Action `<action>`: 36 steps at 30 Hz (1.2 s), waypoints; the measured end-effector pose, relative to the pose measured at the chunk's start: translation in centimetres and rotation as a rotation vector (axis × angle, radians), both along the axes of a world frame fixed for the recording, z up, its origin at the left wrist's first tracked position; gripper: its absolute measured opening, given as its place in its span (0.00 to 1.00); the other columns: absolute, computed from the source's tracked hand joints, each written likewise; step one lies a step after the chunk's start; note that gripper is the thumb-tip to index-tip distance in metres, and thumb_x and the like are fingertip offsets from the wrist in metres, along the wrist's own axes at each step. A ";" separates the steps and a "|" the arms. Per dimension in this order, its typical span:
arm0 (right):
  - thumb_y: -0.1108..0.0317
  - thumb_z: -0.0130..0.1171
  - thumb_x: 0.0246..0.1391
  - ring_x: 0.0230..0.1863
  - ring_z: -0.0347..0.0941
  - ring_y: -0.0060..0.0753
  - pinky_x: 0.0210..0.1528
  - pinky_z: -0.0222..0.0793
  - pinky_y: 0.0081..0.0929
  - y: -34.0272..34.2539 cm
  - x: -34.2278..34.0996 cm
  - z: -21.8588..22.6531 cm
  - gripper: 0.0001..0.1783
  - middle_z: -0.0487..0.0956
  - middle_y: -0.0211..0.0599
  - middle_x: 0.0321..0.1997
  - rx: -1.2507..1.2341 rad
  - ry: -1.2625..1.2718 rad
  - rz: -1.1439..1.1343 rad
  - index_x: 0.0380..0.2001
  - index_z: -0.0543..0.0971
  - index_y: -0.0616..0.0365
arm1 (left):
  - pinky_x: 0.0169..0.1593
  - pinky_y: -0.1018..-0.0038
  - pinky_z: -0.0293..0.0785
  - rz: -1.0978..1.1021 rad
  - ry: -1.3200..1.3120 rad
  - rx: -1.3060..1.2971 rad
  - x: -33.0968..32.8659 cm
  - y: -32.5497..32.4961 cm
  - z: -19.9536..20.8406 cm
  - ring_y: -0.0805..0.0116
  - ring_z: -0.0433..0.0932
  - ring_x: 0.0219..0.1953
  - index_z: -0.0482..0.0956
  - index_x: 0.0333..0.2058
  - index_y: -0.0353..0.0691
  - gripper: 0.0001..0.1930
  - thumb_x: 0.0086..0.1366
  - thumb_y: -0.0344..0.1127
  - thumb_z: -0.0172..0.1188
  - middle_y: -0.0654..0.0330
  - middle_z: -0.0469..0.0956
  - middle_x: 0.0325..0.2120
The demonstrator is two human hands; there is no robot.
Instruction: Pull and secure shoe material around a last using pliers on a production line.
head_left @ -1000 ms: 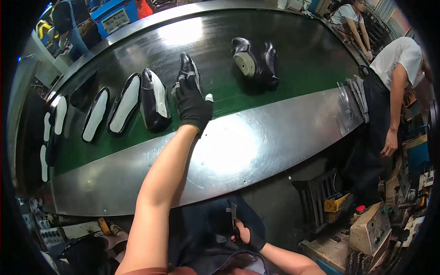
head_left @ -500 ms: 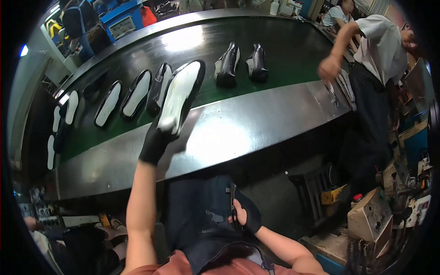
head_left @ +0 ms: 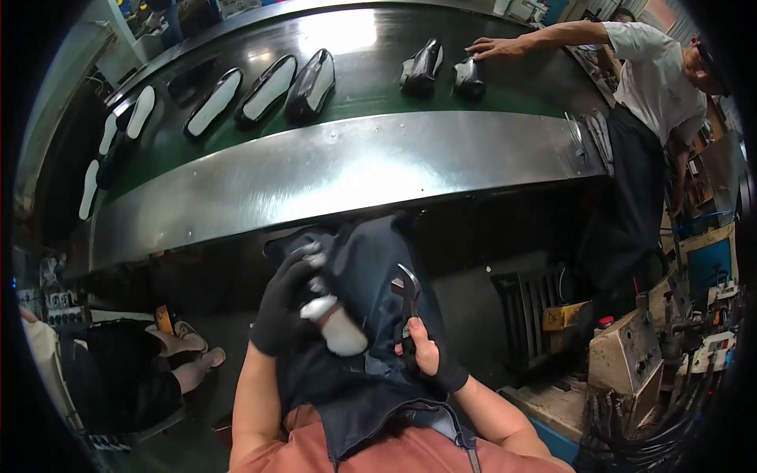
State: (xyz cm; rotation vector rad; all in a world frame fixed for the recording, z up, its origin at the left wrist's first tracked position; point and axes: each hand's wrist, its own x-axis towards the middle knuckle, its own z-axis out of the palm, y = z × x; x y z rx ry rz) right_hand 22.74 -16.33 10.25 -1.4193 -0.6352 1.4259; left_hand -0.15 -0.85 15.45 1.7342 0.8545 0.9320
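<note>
In my left hand (head_left: pixel 288 307), gloved in black, is a shoe (head_left: pixel 344 331) held over my apron-covered lap. Its whitish bottom faces up; motion blurs it, and the rest of the shoe is hidden by the hand or too dark to make out. Pale marks show on the glove's fingers. To the right of it, my right hand (head_left: pixel 426 351), with bare fingertips and a dark glove, closes round the handle of a pair of lasting pliers (head_left: pixel 406 288). The curved metal jaw of the tool points up and away from me, apart from the shoe.
Ahead runs a dark green conveyor belt (head_left: pixel 363 79) with a metal ledge (head_left: pixel 315 173). Several black shoes with pale bottoms (head_left: pixel 214 104) lie on it. At the right a co-worker's hand (head_left: pixel 497 49) reaches to a shoe (head_left: pixel 470 79). A machine box (head_left: pixel 623 355) stands at the lower right.
My left hand has brought the shoe from above the belt's edge back to my lap. The pliers have tipped upward slightly in my right hand. The co-worker's arm has stretched out over the belt.
</note>
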 end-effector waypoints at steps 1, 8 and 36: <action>0.51 0.44 0.68 0.25 0.72 0.21 0.29 0.70 0.21 -0.1 -0.2 0.6 0.21 0.74 0.29 0.26 0.013 -0.065 0.089 0.39 0.74 0.59 | 0.61 0.65 0.66 0.001 0.127 0.180 0.5 0.6 -0.8 0.52 0.70 0.60 0.74 0.53 0.36 0.28 0.52 0.34 0.70 0.46 0.72 0.55; 0.46 0.41 0.69 0.30 0.72 0.21 0.37 0.69 0.22 -0.2 -2.2 3.1 0.26 0.76 0.31 0.29 -0.046 -0.061 0.367 0.29 0.72 0.57 | 0.54 0.69 0.71 -0.075 -0.392 -0.495 2.3 6.3 -7.2 0.66 0.76 0.48 0.78 0.44 0.35 0.43 0.64 0.75 0.38 0.58 0.78 0.42; 0.55 0.66 0.47 0.48 0.74 0.46 0.49 0.73 0.40 -4.2 -0.1 -0.4 0.17 0.73 0.40 0.46 0.706 -0.709 0.988 0.33 0.77 0.56 | 0.53 0.67 0.74 -0.015 -0.461 -0.807 0.3 -7.6 0.1 0.64 0.78 0.45 0.76 0.45 0.33 0.38 0.67 0.67 0.37 0.54 0.77 0.42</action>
